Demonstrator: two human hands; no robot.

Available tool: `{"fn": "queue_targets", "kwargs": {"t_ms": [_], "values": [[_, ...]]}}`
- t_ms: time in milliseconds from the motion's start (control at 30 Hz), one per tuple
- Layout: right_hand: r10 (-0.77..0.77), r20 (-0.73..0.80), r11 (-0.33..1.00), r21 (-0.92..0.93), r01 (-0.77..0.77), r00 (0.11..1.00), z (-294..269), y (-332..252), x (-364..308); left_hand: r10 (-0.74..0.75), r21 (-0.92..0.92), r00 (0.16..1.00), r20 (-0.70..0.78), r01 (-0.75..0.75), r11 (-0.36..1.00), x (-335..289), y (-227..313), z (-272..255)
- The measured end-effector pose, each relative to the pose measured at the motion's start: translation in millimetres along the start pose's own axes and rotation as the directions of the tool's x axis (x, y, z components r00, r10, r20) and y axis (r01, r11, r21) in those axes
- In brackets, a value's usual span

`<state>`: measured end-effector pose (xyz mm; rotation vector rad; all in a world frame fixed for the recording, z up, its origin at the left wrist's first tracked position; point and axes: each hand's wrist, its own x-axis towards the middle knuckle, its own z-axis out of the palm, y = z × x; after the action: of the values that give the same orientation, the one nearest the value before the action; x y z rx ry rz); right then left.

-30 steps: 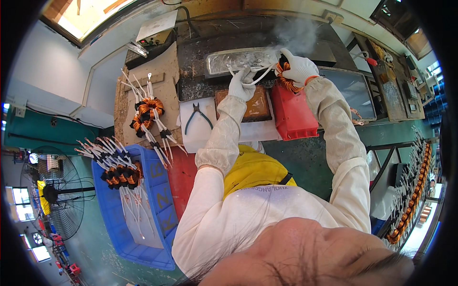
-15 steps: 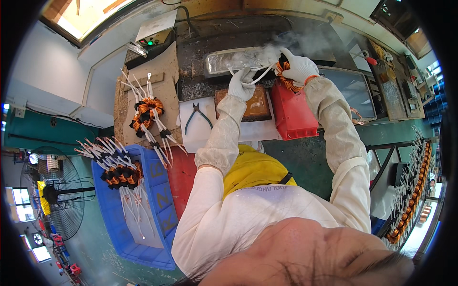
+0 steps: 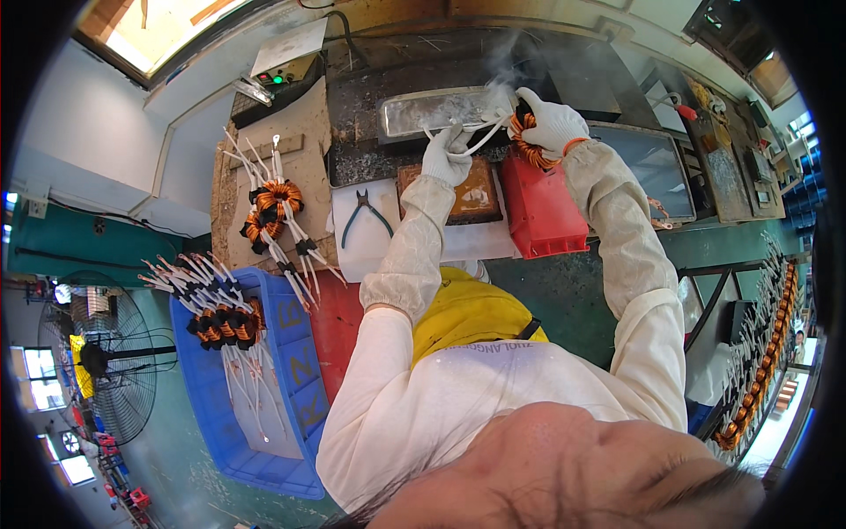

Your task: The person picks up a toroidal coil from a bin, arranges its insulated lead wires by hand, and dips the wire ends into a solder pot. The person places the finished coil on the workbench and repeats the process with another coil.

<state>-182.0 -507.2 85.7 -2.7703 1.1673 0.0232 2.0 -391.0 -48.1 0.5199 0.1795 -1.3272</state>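
My right hand (image 3: pixel 555 129), in a white glove, is closed round a copper-wound ring coil (image 3: pixel 530 148) beside the right end of a metal pot of silvery molten metal (image 3: pixel 423 116). White-sleeved leads (image 3: pixel 485 138) run from the coil toward the left. My left hand (image 3: pixel 447 159), also gloved, pinches these leads at the pot's front edge. Smoke (image 3: pixel 504 75) rises over the pot's right end, and the lead tips there are hard to make out. Just in front of the pot sits a brown block-like tray (image 3: pixel 474 196). A red plastic bin (image 3: pixel 544 216) stands below the coil.
Green-handled pliers (image 3: pixel 366 214) lie on a white sheet left of the tray. Further left, several finished-looking coils (image 3: pixel 275 198) rest on a board. A blue crate (image 3: pixel 304 379) holds more coils. At right, a rack carries a long row of coils (image 3: pixel 765 361). A fan (image 3: pixel 97 353) stands far left.
The smoke over the pot has thinned and drawn in toward the right end, so more of the metal surface shows. Both hands and the coil stay nearly still.
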Motion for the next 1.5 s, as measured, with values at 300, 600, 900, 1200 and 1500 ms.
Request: {"fn": "queue_targets", "kwargs": {"t_ms": [300, 600, 900, 1200, 1500], "values": [[0.048, 0.060, 0.999, -0.016, -0.047, 0.997, -1, -1, 3, 0.001, -0.006, 1.000, -0.010, -0.001, 1.000, -2, 0, 0], [0.010, -0.004, 1.000, 0.009, -0.010, 1.000, 2, -1, -12, 0.023, 0.003, 0.999, -0.023, -0.023, 1.000, -2, -3, -4], [0.110, -0.040, 0.989, 0.105, -0.105, 0.993, 2, 5, -48, -0.011, 0.066, 1.000, 0.028, 0.009, 0.998, -15, -9, 8], [0.175, -0.168, 0.972, 0.184, -0.143, 0.970, 20, 6, -91, -0.038, 0.232, 0.985, 0.166, -0.001, 0.973, -38, -10, 11], [0.150, -0.190, 0.925, 0.373, -0.070, 0.970, 22, 10, -130, -0.056, 0.283, 0.983, 0.173, 0.005, 0.959, -51, -20, 11]]}}
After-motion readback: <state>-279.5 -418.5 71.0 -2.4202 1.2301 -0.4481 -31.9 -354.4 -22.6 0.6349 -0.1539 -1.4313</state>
